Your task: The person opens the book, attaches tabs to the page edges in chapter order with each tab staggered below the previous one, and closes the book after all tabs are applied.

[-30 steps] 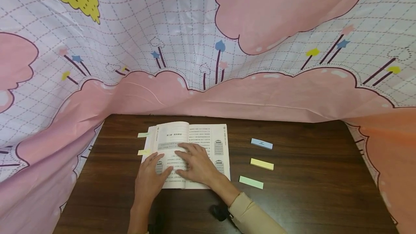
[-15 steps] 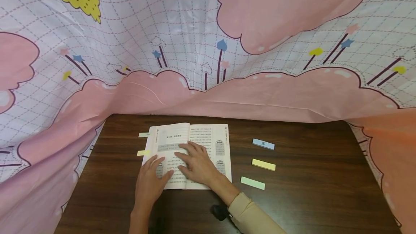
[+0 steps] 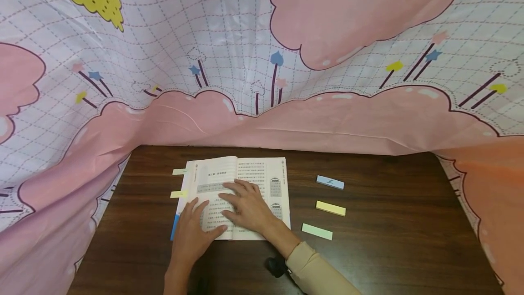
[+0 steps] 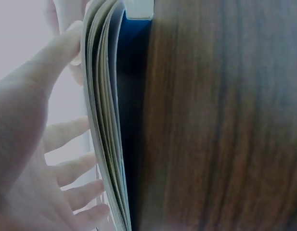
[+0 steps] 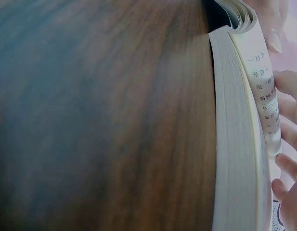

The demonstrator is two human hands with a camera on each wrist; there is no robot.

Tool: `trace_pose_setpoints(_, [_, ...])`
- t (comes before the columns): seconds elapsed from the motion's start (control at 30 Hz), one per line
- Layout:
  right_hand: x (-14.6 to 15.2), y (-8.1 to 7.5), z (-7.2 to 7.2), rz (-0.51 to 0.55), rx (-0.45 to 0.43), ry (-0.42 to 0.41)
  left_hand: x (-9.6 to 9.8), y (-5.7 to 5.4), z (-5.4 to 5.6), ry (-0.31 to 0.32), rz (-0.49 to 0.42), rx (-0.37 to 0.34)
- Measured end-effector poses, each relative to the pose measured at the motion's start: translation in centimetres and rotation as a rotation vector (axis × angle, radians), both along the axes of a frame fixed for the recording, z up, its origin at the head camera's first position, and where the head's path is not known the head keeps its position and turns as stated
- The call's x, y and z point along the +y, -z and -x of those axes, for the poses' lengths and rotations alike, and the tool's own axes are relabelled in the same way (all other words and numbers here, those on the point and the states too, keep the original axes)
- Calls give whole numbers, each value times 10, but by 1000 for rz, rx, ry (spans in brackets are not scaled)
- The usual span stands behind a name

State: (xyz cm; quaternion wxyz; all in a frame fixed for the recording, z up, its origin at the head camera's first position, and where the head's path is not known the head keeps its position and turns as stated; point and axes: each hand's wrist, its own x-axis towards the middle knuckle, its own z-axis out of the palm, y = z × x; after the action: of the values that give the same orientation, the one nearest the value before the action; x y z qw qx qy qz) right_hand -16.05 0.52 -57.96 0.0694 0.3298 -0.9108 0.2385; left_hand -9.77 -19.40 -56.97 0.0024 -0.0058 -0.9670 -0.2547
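An open book (image 3: pixel 280 174) lies on the dark wooden table, printed text on both pages. My left hand (image 3: pixel 190 233) rests on the lower part of the left page with its fingers spread and its thumb toward the spine. Across the inner part of that page lies my right hand (image 3: pixel 249 208), fingers extended and wrist over the right page. A green tab (image 3: pixel 179 171) and a yellow tab (image 3: pixel 178 194) stick out from the book's left edge. The left wrist view shows the curved page edges (image 4: pixel 105 96) beside my left hand's fingers.
Blue (image 3: pixel 330 182), yellow (image 3: pixel 330 208) and green (image 3: pixel 317 231) sticky-note pads lie right of the book on the table (image 3: pixel 389 222). A small black object (image 3: pixel 276 267) is near the right sleeve. A patterned curtain (image 3: pixel 327 122) hangs behind the table.
The left page has settled outward toward the book's left edge. My left hand has slid slightly down, its thumb farther right, and a blue strip now shows beside it. The right hand barely moved.
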Motion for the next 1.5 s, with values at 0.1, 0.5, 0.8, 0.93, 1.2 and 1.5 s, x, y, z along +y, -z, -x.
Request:
trace_pose_setpoints(0.1, [0, -1, 1, -12, 1, 9, -1, 1, -1, -4, 0, -21])
trace_pose_setpoints(0.5, [1, 5, 4, -12, 50, -13, -1, -1, -4, -12, -20, -116])
trace_pose_setpoints(0.8, [1, 2, 8, -66, 10, 22, 1, 1, -2, -5, -27, -110])
trace_pose_setpoints(0.93, [3, -1, 12, -96, -38, 28, 1, 1, -2, -1, -17, -109])
trace_pose_setpoints(1.2, [5, -5, 18, -107, -60, 27, 3, 4, -1, -2, -3, -102])
trace_pose_setpoints(1.5, [4, -6, 23, -123, -70, 44, 8, 1, -1, 12, -16, -61])
